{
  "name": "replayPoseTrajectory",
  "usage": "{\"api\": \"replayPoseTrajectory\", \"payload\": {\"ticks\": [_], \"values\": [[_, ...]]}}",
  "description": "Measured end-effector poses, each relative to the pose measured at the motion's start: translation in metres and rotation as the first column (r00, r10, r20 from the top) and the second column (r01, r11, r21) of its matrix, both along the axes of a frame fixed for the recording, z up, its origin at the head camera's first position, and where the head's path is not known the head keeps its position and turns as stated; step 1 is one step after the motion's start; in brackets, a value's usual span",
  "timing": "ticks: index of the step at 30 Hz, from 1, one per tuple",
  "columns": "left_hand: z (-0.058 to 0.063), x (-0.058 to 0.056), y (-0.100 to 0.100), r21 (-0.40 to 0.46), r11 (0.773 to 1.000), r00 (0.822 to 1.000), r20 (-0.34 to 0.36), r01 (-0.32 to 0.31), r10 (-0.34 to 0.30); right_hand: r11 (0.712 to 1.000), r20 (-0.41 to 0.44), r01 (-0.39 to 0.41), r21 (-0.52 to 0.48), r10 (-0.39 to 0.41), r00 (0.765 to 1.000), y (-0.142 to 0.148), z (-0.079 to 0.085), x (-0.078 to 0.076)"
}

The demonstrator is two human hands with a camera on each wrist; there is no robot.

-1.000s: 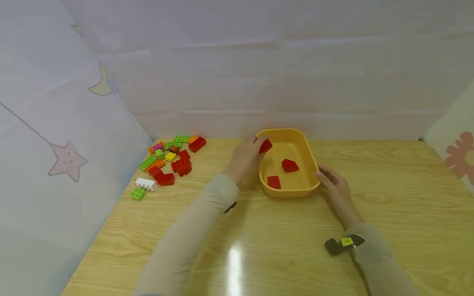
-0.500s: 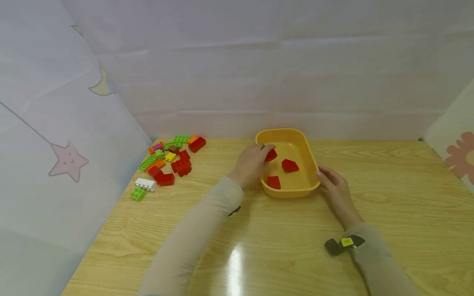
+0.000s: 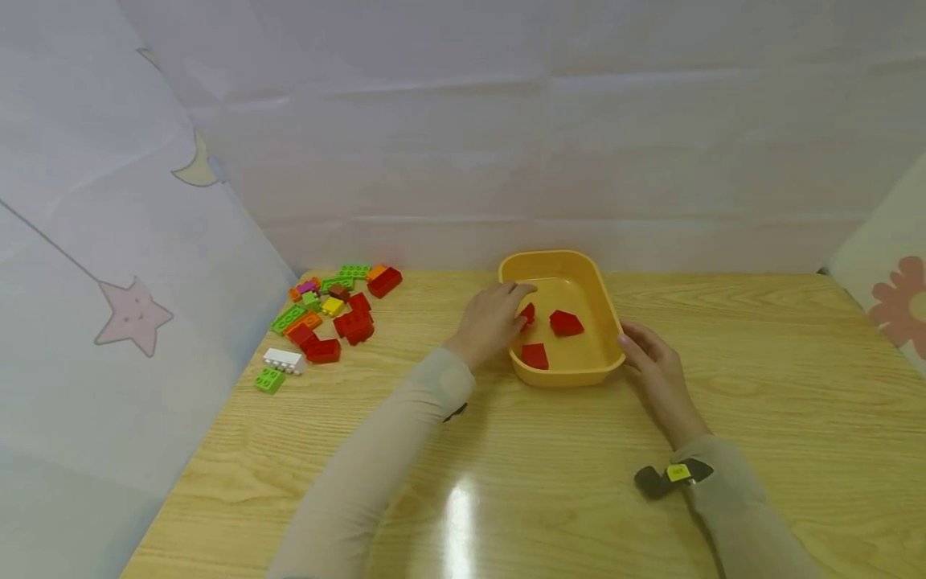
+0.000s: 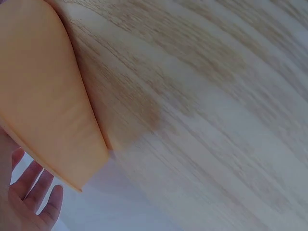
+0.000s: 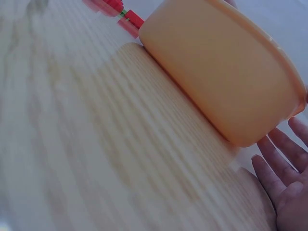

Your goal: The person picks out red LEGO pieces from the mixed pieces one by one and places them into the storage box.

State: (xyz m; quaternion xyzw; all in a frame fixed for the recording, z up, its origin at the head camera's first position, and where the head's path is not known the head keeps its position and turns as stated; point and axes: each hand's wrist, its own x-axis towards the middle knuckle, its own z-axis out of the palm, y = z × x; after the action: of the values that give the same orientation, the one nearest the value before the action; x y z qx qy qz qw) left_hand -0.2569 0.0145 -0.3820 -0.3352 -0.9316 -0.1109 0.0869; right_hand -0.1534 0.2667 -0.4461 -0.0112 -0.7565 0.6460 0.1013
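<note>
In the head view a yellow plastic bin (image 3: 553,378) stands on the table. My left hand (image 3: 488,322) reaches over its left rim, fingers extended and apart. A red building brick (image 3: 530,314) lies inside the bin by the thumb, partly covered by the hand. Two more red bricks lie on the bin floor, one a pointed brick (image 3: 567,323), the other a squarish brick (image 3: 535,356). My right hand (image 3: 654,370) holds the bin's right side, thumb at the rim and fingers along the outer wall. The left wrist view shows the left fingers (image 4: 50,204) loosely spread beyond the bin.
Loose building bricks lie at the table's left side, among them a white brick (image 3: 284,360), a green brick (image 3: 270,380), a yellow brick (image 3: 333,306) and several red bricks (image 3: 354,326). A papered wall (image 3: 463,161) rises behind the table (image 3: 550,482).
My left hand has moved slightly right and down into the bin and let go of the red brick, which now sits lower beside the thumb. The right hand has stayed in place.
</note>
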Motion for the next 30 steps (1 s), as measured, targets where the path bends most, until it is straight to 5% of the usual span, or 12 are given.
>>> {"api": "replayPoseTrajectory", "payload": {"ticks": [7,14,21,30], "values": [[0.005,-0.001,-0.010,0.015,1.000,1.000,0.007,0.022,-0.023,1.000,0.001,0.006,-0.001,-0.006,1.000,-0.002,0.002,0.000],[0.018,0.004,-0.031,0.003,0.994,0.989,-0.108,0.105,-0.104,1.000,-0.006,0.010,0.006,-0.010,1.000,-0.003,0.002,0.000],[0.015,-0.001,-0.062,-0.070,0.997,0.994,-0.102,0.038,-0.045,1.000,-0.008,-0.003,-0.022,0.002,1.000,-0.002,0.000,0.001],[0.012,-0.003,-0.107,-0.036,0.999,0.997,-0.079,-0.013,0.011,1.000,-0.022,0.005,-0.016,-0.005,1.000,-0.003,0.001,0.001]]}}
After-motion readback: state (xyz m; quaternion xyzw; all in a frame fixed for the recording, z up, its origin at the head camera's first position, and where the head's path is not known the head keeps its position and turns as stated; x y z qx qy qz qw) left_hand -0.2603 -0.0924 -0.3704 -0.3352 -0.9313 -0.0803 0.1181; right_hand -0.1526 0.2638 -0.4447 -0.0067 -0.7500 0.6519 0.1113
